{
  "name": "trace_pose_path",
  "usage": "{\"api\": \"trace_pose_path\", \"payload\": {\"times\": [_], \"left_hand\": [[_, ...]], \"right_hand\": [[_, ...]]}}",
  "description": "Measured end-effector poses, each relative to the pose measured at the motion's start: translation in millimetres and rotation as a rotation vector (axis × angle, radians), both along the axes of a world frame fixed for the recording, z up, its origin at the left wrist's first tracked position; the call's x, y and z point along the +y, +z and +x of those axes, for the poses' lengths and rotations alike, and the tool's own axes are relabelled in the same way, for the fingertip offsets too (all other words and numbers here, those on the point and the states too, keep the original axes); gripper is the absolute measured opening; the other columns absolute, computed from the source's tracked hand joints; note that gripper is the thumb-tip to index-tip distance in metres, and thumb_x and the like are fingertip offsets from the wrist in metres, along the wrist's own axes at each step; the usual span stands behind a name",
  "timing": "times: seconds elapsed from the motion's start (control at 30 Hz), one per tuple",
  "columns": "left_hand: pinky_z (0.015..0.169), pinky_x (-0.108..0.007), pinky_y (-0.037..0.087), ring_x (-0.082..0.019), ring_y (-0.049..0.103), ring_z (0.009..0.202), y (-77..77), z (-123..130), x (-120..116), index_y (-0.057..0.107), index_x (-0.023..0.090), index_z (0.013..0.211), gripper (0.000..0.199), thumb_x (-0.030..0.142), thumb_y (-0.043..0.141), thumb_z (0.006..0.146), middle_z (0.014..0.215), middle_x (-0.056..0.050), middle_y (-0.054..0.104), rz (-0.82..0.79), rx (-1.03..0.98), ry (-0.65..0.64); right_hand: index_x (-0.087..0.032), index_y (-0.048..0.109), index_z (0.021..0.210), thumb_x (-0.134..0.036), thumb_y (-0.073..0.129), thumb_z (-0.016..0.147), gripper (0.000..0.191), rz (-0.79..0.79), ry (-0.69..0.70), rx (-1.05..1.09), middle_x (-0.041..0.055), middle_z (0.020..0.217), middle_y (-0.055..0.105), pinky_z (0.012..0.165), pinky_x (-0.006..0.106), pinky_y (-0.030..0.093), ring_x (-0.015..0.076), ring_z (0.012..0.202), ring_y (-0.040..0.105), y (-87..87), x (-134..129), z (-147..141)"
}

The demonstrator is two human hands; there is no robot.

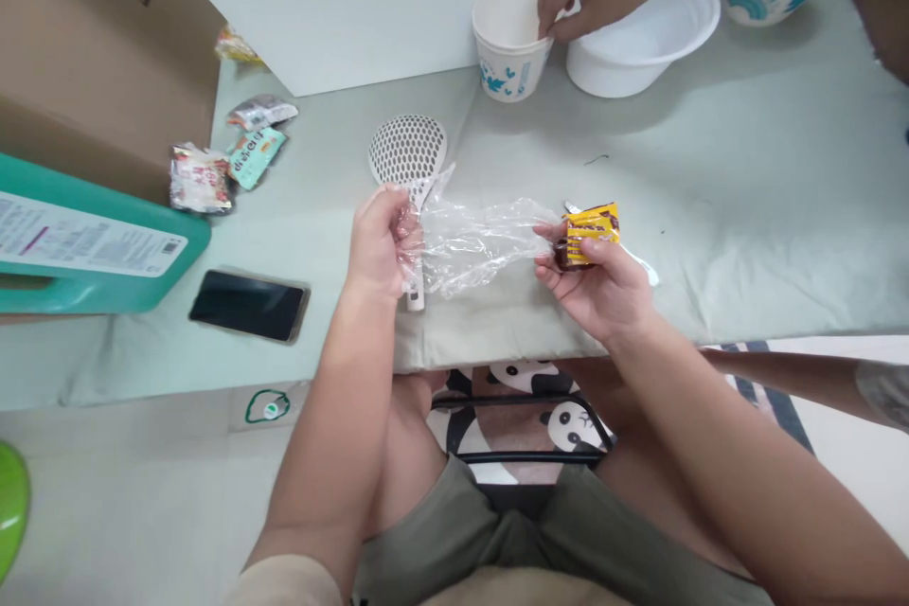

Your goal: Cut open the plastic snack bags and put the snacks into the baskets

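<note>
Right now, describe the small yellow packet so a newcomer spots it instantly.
Start at the pale green cloth-covered table. Near its front edge, the wearer's bare right hand holds the yellow packet, beside a crumpled, clear plastic bag. Its yellow face with dark printing sets it apart from that colourless bag.

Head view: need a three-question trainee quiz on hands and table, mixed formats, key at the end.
1. Multiple choice: what does the right hand hold?
A) a paper cup
B) a yellow packet
C) a green container

2. True or false: the phone lies on the table, to the left of the perforated skimmer in the picture.

3. Fill in the blank: the left hand pinches crinkled, see-through ____.

Key: 1. B; 2. True; 3. plastic
</note>
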State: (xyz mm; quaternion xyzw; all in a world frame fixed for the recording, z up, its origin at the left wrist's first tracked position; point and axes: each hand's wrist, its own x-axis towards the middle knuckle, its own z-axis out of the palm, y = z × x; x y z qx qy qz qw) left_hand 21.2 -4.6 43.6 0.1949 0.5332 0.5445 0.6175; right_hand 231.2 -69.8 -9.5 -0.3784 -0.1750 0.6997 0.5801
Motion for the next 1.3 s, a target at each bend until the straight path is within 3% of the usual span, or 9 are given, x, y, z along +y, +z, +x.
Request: {"api": "trace_pose_path", "payload": {"times": [0.43,1.3], "left_hand": [[0.037,-0.015,0.008,-0.001,0.017,0.035,-14.0,-2.3,-3.0,0.038,0.02,0.064,0.03,0.016,0.065,0.078,0.052,0.009,0.029,0.047,0.007,-0.058],[0.036,-0.014,0.013,-0.002,0.023,0.035,-15.7,-7.8,-0.1,0.037,0.02,0.064,0.031,0.016,0.067,0.072,0.048,0.009,0.032,0.077,0.0,-0.053]], "right_hand": [[-0.023,0.073,0.09,-0.034,0.086,0.068,0.028,0.012,0.016,-0.036,-0.001,0.1,0.08,0.068,0.022,0.066,0.0107,0.071,0.074,-2.8,-2.5,-1.0],[-0.021,0.075,0.091,-0.035,0.087,0.067,0.03,-0.005,-0.033,-0.061,0.0003,0.101,0.08,0.066,0.021,0.066,0.0107,0.069,0.073,-7.6,-0.1,-2.6]]}}
